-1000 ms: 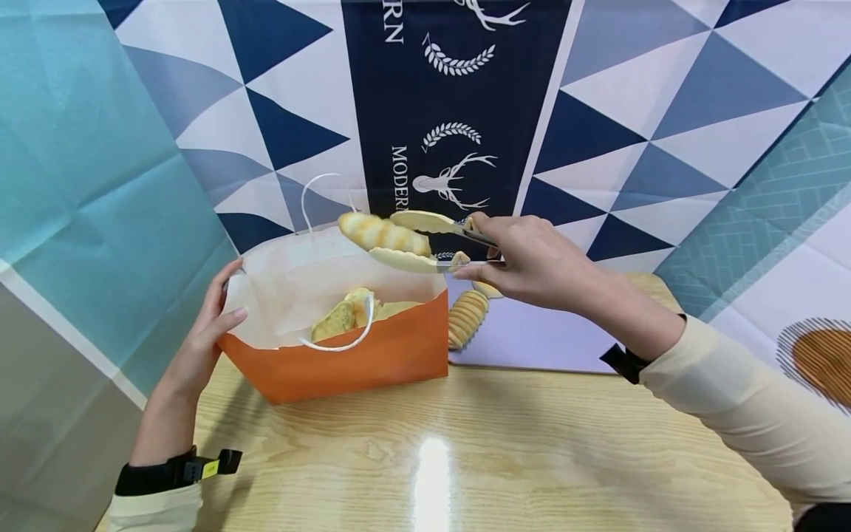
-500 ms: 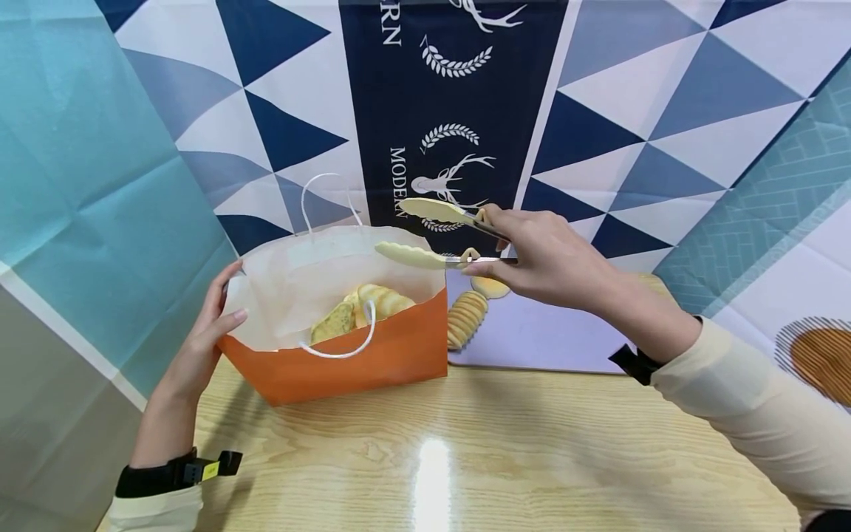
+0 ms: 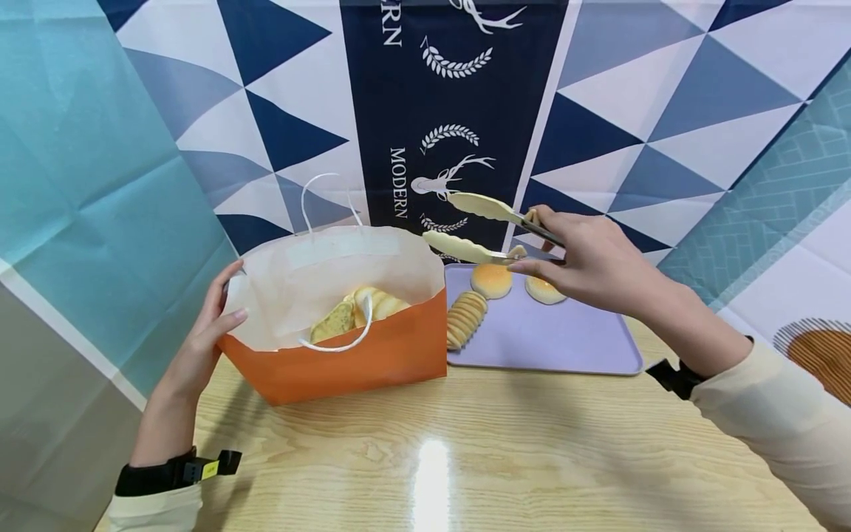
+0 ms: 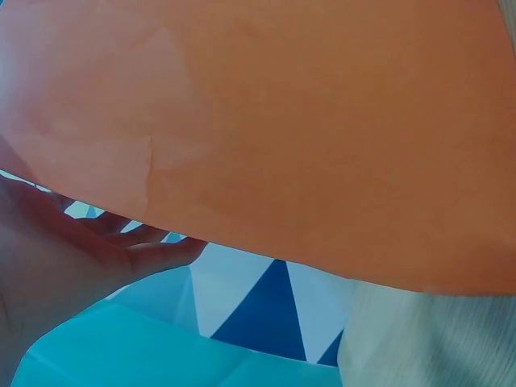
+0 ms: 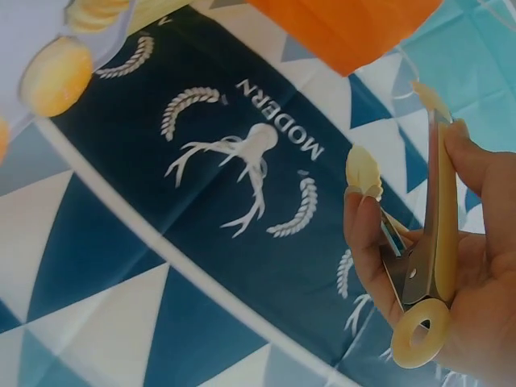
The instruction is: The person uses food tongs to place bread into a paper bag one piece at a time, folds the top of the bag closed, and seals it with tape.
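My left hand [image 3: 199, 343] holds the left rim of an orange paper bag [image 3: 359, 369], thumb at its inner side. The bag's white mouth gapes upward. Inside lie a speckled slice of bread [image 3: 335, 322] and a pale striped bread roll [image 3: 385, 304], partly hidden by the front wall. Up and to the right of the bag, my right hand [image 3: 592, 255] grips metal food tongs [image 3: 482, 206] with cream tips. Their tips stand apart with nothing between them. In the right wrist view the tongs [image 5: 439, 210] lie between thumb and fingers.
A lilac tray [image 3: 545, 343] sits right of the bag on the wooden table [image 3: 372, 458]. It bears a ridged bread roll [image 3: 466, 319] and two round buns, one left [image 3: 491, 281], another right [image 3: 545, 290]. Patterned cloth [image 3: 459, 96] hangs behind.
The striped bread roll, earlier held in the tongs above the bag, has dropped inside it. My right hand has moved right with the tongs spread, baring more of the tray. My left hand stays put.
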The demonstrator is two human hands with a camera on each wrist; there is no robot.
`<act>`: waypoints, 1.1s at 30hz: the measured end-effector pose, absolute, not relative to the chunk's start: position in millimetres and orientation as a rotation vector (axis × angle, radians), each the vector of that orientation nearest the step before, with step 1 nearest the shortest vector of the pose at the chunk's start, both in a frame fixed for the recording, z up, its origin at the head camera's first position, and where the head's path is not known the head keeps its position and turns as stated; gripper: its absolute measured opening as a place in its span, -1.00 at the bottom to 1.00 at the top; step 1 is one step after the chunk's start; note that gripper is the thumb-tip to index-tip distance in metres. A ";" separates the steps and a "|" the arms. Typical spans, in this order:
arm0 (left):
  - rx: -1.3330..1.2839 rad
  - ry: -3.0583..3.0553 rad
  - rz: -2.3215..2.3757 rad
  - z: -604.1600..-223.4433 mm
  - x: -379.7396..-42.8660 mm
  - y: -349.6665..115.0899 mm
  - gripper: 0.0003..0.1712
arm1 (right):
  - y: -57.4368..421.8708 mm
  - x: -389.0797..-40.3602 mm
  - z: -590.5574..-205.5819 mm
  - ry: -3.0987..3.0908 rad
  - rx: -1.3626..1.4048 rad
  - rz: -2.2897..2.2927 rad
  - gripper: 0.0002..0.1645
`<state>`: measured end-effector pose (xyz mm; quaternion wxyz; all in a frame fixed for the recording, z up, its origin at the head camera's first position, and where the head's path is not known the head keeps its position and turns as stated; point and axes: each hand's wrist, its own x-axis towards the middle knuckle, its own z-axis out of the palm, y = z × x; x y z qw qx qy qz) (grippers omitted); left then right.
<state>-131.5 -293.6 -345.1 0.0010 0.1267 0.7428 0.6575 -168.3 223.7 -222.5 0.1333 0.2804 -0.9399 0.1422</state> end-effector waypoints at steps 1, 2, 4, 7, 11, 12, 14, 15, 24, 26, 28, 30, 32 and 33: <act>0.397 2.329 2.065 -345.0 -131.6 -293.6 -0.18 | 227.1 -168.1 -223.4 -2.730 0.799 0.408 -0.52; 0.397 2.327 2.066 -345.0 -131.8 -293.7 -0.17 | 230.7 -167.8 -224.5 -2.736 0.781 0.402 -0.53; 0.398 2.328 2.065 -344.9 -132.2 -293.7 -0.17 | 238.3 -166.9 -226.7 -2.742 0.748 0.391 -0.56; 0.405 2.332 2.063 -344.7 -132.5 -293.7 -0.18 | 251.7 -166.5 -232.1 -2.748 0.702 0.369 -0.57; 0.426 2.332 2.066 -345.9 -132.7 -294.3 -0.19 | 270.4 -168.1 -242.8 -2.763 0.656 0.365 -0.54; 0.432 2.332 2.067 -346.5 -132.6 -294.5 -0.19 | 274.9 -168.8 -246.1 -2.770 0.644 0.367 -0.54; 0.442 2.333 2.072 -347.6 -132.4 -294.8 -0.19 | 284.0 -170.6 -254.1 -2.789 0.625 0.377 -0.54; 0.447 2.334 2.077 -348.2 -132.5 -294.9 -0.20 | 288.4 -171.2 -258.2 -2.801 0.613 0.383 -0.54; 0.466 2.341 2.089 -349.0 -130.6 -295.5 -0.22 | 322.1 -178.0 -301.3 -2.881 0.555 0.353 -0.44; 0.470 2.339 2.089 -349.3 -130.6 -295.4 -0.22 | 327.9 -179.3 -309.7 -2.879 0.548 0.341 -0.43; 0.473 2.339 2.089 -349.4 -130.8 -295.2 -0.22 | 332.8 -180.3 -316.9 -2.875 0.531 0.348 -0.43; 0.474 2.339 2.090 -349.5 -130.8 -294.8 -0.22 | 337.6 -182.1 -323.5 -2.868 0.526 0.347 -0.42; 0.471 2.339 2.090 -349.3 -130.6 -294.4 -0.22 | 341.9 -184.1 -330.1 -2.863 0.516 0.353 -0.41; 0.468 2.339 2.089 -349.2 -130.4 -294.2 -0.22 | 344.1 -185.2 -333.4 -2.858 0.515 0.355 -0.41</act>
